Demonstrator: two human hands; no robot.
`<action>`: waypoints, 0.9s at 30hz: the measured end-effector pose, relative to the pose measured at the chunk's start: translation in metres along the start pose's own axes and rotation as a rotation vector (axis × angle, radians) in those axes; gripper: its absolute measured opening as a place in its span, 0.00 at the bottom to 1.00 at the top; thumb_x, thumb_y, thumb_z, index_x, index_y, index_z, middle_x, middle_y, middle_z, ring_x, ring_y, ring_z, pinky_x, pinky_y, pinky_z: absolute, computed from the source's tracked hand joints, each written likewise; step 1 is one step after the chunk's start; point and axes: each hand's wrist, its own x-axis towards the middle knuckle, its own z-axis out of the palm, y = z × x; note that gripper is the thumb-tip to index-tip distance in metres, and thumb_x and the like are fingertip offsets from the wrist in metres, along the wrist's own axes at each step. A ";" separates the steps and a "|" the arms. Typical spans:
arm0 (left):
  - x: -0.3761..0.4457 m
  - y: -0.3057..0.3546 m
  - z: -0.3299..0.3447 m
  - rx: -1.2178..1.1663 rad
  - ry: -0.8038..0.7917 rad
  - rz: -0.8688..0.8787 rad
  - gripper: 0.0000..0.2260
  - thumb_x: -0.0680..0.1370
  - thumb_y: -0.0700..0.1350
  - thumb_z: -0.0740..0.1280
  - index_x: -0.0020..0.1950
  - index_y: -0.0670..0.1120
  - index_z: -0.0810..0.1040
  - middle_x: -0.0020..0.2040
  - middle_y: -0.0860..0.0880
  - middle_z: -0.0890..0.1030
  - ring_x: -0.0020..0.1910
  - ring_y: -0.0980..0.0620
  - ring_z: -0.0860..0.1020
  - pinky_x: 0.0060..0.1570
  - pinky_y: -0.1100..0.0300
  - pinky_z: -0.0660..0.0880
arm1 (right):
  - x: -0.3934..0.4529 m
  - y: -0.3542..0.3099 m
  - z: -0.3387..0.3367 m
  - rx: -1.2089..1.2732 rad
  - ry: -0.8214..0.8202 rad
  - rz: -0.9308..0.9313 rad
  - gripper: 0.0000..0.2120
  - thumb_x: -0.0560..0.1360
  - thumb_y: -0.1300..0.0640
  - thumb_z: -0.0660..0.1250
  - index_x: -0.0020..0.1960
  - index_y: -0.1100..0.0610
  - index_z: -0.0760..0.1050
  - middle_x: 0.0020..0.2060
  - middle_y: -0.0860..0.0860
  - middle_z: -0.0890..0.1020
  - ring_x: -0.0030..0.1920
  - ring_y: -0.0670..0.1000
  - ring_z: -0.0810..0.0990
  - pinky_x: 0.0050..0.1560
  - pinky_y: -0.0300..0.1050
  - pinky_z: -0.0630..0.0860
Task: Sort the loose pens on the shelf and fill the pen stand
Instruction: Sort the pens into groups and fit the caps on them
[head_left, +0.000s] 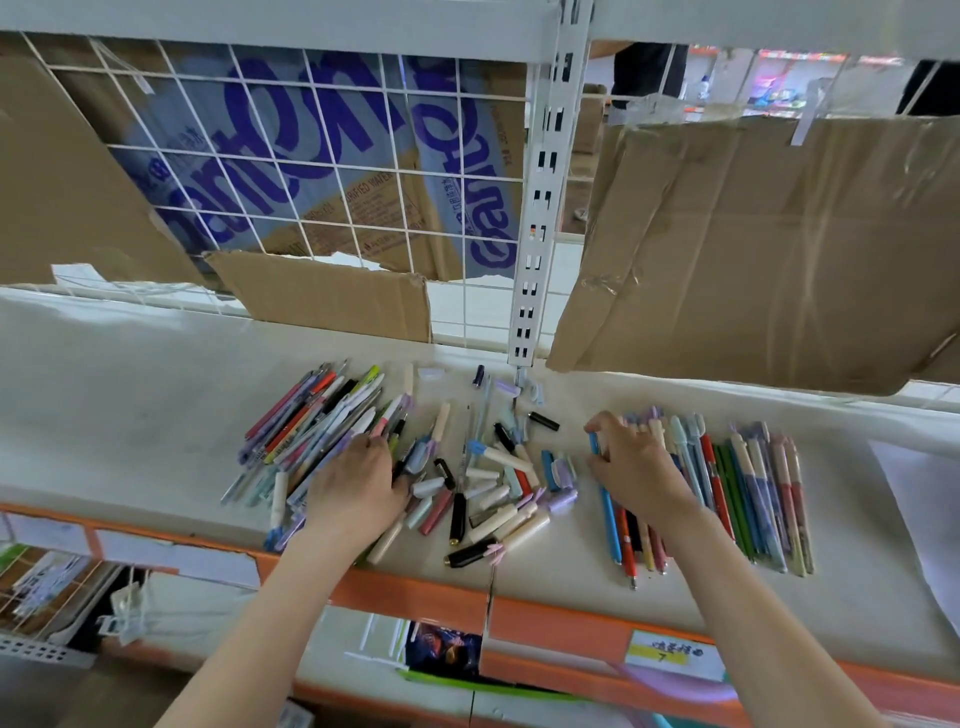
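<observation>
Shelf: the white shelf with an orange front edge carries all your pens; it runs across the middle of the view.
Left hand: your left hand lies palm down at about 7 o'clock from the centre of the shelf, fingers fairly straight and narrow together, pressing on the left heap of pens; it grips nothing that you can see.
Left heap: a mixed heap of pens fans out toward 11 o'clock from your left hand, lying slantwise, some under your palm.
Middle scatter: loose caps and short pens lie jumbled between your two hands, among them a black pen with a gold tip at 6 o'clock of the scatter.
Right hand: your right hand sits at 4 o'clock from the shelf centre, fingers curled, pinching the top of a blue pen whose length runs down toward 6 o'clock.
Sorted row: a row of pens lies side by side at 3 o'clock of your right hand, roughly parallel, tips toward the front edge; the nearest ones run under your right hand.
Backdrop: a white wire grid with cardboard stands behind the shelf at 12 o'clock.
Label: a yellow and white label sticks on the orange front edge at 5 o'clock.
</observation>
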 end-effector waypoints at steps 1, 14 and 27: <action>0.000 0.000 -0.001 0.010 -0.003 0.001 0.13 0.78 0.52 0.62 0.51 0.43 0.72 0.48 0.47 0.74 0.45 0.48 0.75 0.37 0.59 0.66 | -0.001 -0.002 -0.001 -0.042 -0.008 0.009 0.15 0.77 0.62 0.59 0.63 0.56 0.68 0.51 0.56 0.76 0.47 0.52 0.70 0.45 0.43 0.69; 0.004 0.002 -0.012 0.052 -0.135 0.007 0.18 0.76 0.55 0.64 0.35 0.47 0.63 0.33 0.52 0.66 0.32 0.52 0.67 0.32 0.60 0.63 | 0.008 -0.047 0.004 -0.267 -0.159 0.000 0.18 0.77 0.45 0.58 0.53 0.60 0.73 0.53 0.55 0.71 0.56 0.56 0.73 0.50 0.48 0.71; 0.003 -0.009 -0.007 -0.054 -0.019 0.026 0.14 0.77 0.51 0.65 0.56 0.46 0.66 0.51 0.47 0.74 0.47 0.47 0.76 0.44 0.54 0.74 | 0.009 -0.040 -0.001 0.736 0.028 0.093 0.02 0.75 0.63 0.66 0.46 0.57 0.75 0.33 0.50 0.79 0.28 0.42 0.75 0.31 0.34 0.71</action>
